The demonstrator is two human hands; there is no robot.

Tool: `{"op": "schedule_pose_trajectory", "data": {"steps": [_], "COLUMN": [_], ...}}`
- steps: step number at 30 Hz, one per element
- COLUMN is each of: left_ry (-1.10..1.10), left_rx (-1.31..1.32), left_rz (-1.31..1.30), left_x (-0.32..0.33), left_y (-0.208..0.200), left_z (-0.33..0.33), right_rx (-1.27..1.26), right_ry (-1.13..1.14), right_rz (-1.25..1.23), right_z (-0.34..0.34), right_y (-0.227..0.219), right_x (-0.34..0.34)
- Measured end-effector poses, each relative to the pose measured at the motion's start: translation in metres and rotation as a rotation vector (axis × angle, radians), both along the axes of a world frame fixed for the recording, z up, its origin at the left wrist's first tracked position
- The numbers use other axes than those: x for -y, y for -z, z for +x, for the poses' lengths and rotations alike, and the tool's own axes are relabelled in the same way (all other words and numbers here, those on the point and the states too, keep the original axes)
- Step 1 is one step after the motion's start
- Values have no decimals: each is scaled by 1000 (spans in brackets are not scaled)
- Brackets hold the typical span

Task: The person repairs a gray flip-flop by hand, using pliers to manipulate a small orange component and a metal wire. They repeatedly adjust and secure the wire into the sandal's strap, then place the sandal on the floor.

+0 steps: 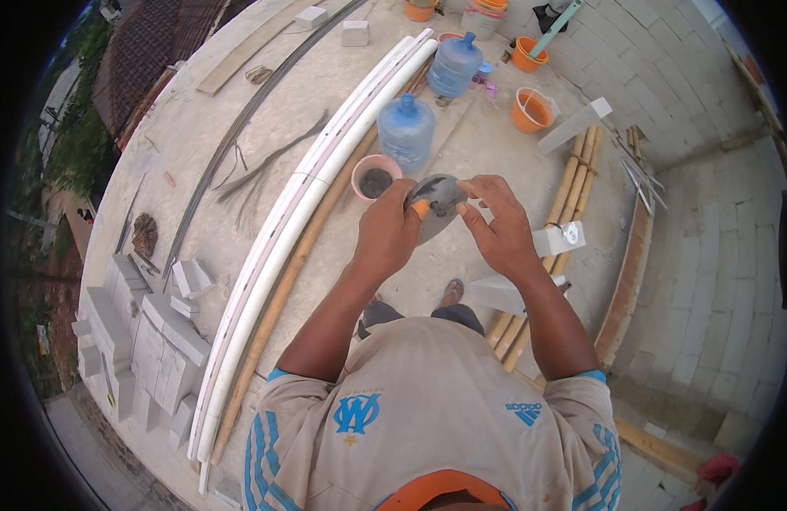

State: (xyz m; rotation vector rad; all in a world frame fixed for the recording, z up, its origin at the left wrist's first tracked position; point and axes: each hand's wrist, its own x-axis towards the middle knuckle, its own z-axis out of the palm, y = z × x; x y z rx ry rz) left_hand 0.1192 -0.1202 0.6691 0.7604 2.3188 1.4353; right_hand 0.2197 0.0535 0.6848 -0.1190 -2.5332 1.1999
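Note:
In front of my chest, both hands hold a grey rounded piece (445, 198) with dark smears on its upper face. My left hand (387, 226) is closed round its left side. A small orange part shows by the left thumb; its kind is not clear. My right hand (500, 223) pinches the right edge between thumb and fingers. Just beyond the left hand stands a pink bucket (359, 177) with dark grey material inside. A blue water jug (405, 134) is right behind that bucket.
Long white pipes (283, 223) and a bamboo pole (270, 319) run along my left. Pale blocks (168, 362) are piled at the far left. Bundled bamboo poles (574, 183) lie to my right, near a block wall (700, 281). Orange buckets (531, 111) stand farther off.

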Motion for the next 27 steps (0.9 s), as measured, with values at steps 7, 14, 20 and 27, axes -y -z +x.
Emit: {"op": "schedule_pose_trajectory", "data": {"steps": [7, 14, 20, 27], "left_ry": [193, 403, 415, 471], "left_rx": [206, 240, 282, 320], "left_rz": [227, 457, 547, 566], "left_x": [10, 15, 8, 1], "left_y": [-11, -6, 7, 7], "left_z": [-16, -36, -37, -32], "right_rx": [242, 460, 242, 544], "right_ry": [-85, -398, -406, -426], "right_rz": [-339, -459, -390, -608], "right_z": [-8, -17, -22, -19], "right_y": [-22, -31, -24, -24], "right_x": [-32, -27, -18, -19]}}
